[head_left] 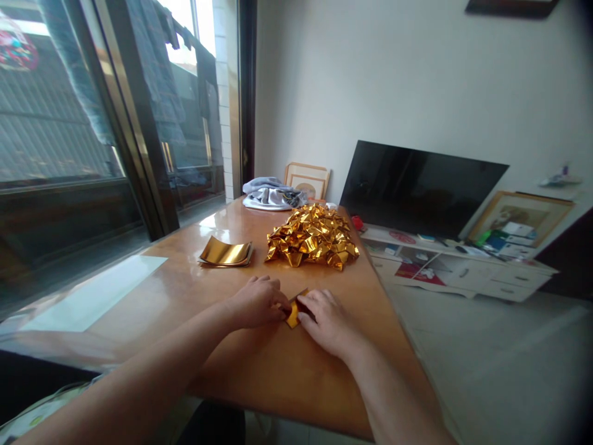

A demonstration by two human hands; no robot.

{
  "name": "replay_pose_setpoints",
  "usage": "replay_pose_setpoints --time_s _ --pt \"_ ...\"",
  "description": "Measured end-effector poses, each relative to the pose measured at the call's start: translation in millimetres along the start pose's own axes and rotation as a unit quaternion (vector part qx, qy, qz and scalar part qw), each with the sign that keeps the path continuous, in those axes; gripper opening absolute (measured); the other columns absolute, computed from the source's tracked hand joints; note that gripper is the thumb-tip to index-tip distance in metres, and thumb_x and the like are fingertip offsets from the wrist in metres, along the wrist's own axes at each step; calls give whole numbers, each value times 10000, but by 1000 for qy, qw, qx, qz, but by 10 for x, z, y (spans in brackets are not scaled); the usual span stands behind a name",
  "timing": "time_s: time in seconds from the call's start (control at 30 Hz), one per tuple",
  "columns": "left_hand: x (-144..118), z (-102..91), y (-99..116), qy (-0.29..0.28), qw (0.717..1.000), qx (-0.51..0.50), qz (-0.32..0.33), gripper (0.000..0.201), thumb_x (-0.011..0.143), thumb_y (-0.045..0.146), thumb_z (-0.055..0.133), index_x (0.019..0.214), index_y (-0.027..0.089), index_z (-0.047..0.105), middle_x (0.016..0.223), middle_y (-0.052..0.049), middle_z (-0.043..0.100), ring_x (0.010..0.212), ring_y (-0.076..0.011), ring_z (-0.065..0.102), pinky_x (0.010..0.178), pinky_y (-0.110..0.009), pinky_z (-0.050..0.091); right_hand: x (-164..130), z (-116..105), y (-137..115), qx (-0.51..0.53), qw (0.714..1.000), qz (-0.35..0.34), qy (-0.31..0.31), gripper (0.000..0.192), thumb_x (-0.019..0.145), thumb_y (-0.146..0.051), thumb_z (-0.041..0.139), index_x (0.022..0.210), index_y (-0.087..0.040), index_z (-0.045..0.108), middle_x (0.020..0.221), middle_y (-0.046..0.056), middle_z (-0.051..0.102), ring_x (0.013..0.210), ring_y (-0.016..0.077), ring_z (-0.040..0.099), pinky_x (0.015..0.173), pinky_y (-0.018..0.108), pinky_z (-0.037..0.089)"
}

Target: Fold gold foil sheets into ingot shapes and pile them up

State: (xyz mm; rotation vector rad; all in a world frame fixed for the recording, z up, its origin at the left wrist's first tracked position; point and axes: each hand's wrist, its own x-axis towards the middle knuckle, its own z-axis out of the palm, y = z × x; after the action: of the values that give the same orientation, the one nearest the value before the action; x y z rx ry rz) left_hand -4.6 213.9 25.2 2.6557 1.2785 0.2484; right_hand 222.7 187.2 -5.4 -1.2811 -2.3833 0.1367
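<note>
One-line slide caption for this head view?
Both hands, left hand and right hand, press a gold foil sheet on the wooden table near folded foil pile.

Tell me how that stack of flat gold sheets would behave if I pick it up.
The stack of gold sheets looks thin and already curls upward, so it would probably flop. Its mirror-like shine suggests foil, likely light and slippery, so sheets might slide apart on the glossy table.
</note>
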Motion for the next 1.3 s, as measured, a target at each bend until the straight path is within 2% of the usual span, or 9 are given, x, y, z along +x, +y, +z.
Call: replay_pose_setpoints --time_s 0.17,0.4,0.5,0.6,0.67,0.87,1.07,1.3 --pt "32 65 -62 -5 1000 -23 -14 181 807 372 668 955 396 769 903 -16 634 914 -224 561 827 -335 362 -12 2 15 -74 996 57 9 246 948 -415 548 1106 -286 686 1038 82 623 1000 260 534 865 391 397" --pt "2 149 -129 7 997 -79 -14 197 846 382 629 994 384 760 961 -5 654 971 -219 576 926 -359 349 -7 16 134 -104 984 137 52 194 920 -380 575 1011 -265 701 985 97 633 966 290 527 811 412 382" --pt "-9 185 -132 22 997 -80 -10 209 884 374 581 988 372 761 966 -11 654 970 -216 579 921 -348 363 -5 -18 119 -47 993 85 64 166 885 -292 623 1040 -268 677 1024 69 638 994 261 527 854 384 393" --pt "-5 215 -139 27 996 -82 -10 217 882 339 576 998 364 757 967 -10 658 964 -211 584 924 -339 372 -12 -42 39 10 999 18 46 209 823 -235 685 1026 -272 654 1048 35 644 1005 235 528 880 358 395" --pt "0 222 -142 26 996 -83 -12 220 876 324 580 1001 358 757 970 -11 659 965 -209 586 921 -333 378 -21 -49 -17 30 999 -1 33 215 798 -227 709 998 -269 641 1044 23 645 996 226 527 882 351 394" --pt "-8 182 -128 17 995 -96 -12 207 873 367 597 1009 360 752 973 -7 653 993 -213 578 921 -325 376 -28 -45 -57 43 999 12 15 170 791 -227 717 934 -251 630 978 19 640 959 219 522 842 333 388" --pt "-44 127 -113 8 995 -98 -5 308 761 486 736 1036 348 730 943 -5 627 971 -226 566 892 -330 367 -16 -36 -38 48 999 14 6 149 819 -307 729 926 -252 641 970 17 644 955 219 522 836 333 383" --pt "-35 134 -113 9 995 -99 -6 307 796 522 709 1038 334 722 950 -13 632 975 -228 565 891 -333 357 -13 -43 -16 53 998 25 14 123 815 -247 706 922 -249 645 978 23 649 951 220 534 829 333 394"
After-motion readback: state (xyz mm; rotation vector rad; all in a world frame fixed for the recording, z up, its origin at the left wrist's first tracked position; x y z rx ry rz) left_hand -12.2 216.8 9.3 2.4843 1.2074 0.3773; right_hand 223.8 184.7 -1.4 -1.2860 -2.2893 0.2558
